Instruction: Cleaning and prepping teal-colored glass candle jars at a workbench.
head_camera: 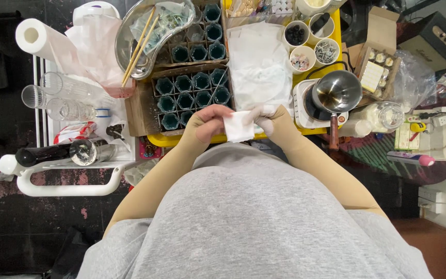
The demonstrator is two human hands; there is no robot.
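Observation:
Both my hands meet in front of my grey shirt, at the near edge of the yellow tray (167, 139). My left hand (208, 124) pinches the left side of a small white paper square (238, 126). My right hand (270, 121) holds the paper's right side; its fingers look pale, perhaps gloved. Tan sleeves cover both arms. Just beyond my hands stands a cardboard box (141, 109) of teal-filled glass cups (192, 82), and a stack of white paper sheets (259, 64) lies to its right.
A small steel pot (336, 90) sits on a white hot plate, handle toward me. Paper cups (302, 57) with small items stand behind it. A steel dish (130, 49) holds chopsticks and a bag. Paper towel roll (40, 39), clear glasses (60, 98) and a white trolley rail (68, 188) are at left.

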